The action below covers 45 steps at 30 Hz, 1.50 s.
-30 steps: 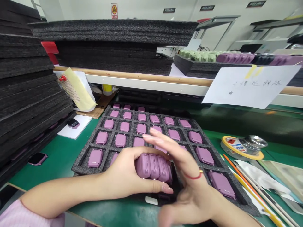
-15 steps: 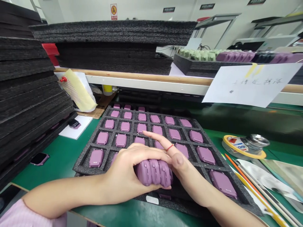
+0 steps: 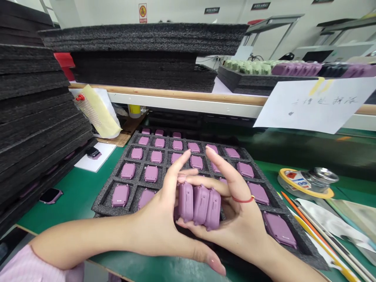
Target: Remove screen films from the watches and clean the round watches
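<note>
A short row of purple smartwatch cases, pressed side by side with their edges facing me, is held in front of my chest above a foam tray. My right hand closes on it from the right, one finger along the top and the thumb beneath. On the other side my left hand is spread, its palm by the leftmost case, index finger pointing up and thumb stretched out below. Whether the left palm bears any weight is hidden. Purple cases such as this one lie singly in the tray's compartments.
Stacked black foam sheets rise at left; more foam lies on the shelf. A smartwatch rests on the green table. Tape and thin sticks lie right. A paper sign hangs from the shelf.
The left hand has loosened from around the cases and its thumb has swung out. The right hand has turned and now grips them from the right; the cases stand more upright.
</note>
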### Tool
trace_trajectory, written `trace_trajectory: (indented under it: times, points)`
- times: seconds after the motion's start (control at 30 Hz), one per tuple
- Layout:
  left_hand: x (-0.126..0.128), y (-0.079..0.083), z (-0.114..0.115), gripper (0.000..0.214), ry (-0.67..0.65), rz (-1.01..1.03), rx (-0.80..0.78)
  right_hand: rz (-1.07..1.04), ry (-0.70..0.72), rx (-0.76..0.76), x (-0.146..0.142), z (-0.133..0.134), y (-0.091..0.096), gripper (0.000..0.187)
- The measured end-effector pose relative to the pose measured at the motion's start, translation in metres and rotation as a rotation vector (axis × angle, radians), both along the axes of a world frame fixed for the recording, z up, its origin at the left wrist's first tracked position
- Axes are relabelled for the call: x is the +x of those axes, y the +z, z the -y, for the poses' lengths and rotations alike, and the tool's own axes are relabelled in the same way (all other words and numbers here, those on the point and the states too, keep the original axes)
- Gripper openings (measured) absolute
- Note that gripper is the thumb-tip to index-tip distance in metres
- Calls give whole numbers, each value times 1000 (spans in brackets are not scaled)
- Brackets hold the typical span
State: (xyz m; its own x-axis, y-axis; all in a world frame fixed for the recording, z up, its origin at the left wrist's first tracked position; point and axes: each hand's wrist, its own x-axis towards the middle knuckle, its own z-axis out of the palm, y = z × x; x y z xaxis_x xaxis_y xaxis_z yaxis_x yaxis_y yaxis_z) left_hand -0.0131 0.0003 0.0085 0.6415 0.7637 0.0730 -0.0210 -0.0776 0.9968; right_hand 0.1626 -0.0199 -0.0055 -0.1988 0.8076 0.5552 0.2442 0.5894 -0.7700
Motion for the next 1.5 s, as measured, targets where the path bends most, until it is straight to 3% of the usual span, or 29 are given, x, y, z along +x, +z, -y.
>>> trace_trajectory:
  times: [0.03, 0.1, 0.17, 0.23, 0.53, 0.67, 0.73, 0.9, 1.03, 1.13, 1.2, 1.3, 1.37, 1.5]
  points:
    - [1, 2, 0, 140, -32, 31, -122, 14, 3, 25, 0, -1, 0, 103]
    - [2, 7, -2, 106, -95, 75, -250, 45, 26, 80, 1, -3, 1, 98]
    - [3, 10, -5, 64, -143, 67, -248, 85, 40, 115, 1, -5, 2, 95]
    - [3, 12, -8, 50, -154, 35, -221, 109, 31, 140, 0, -6, 2, 92]
    - [4, 4, -10, 46, -136, 58, -195, 198, 112, 169, 2, -9, -2, 89]
    - [5, 6, -9, 48, 3, 3, -107, 338, 158, 262, 7, -6, -1, 99]
    - [3, 7, -7, 50, 71, -56, 18, 272, 142, 249, 10, -4, 2, 101]
    - [-1, 7, -2, 37, 79, -65, 359, -165, 7, 97, 13, -6, 6, 51]
    - [0, 3, -2, 36, 71, -30, 414, -219, -46, 102, 17, -10, 13, 22]
    - [3, 1, -2, 38, 86, 45, 176, 19, 41, 202, 25, -9, 23, 35]
    - [5, 0, -3, 38, 34, 170, -177, 242, 99, 260, 28, -9, 28, 35]
    - [9, -5, -5, 36, -20, 345, -643, 467, 68, 271, 29, -10, 29, 29]
    - [11, -8, -8, 37, -6, 382, -747, 468, 54, 224, 28, -11, 27, 17]
    - [13, -15, -12, 49, -49, 371, -665, 393, 95, 162, 25, -13, 24, 12]
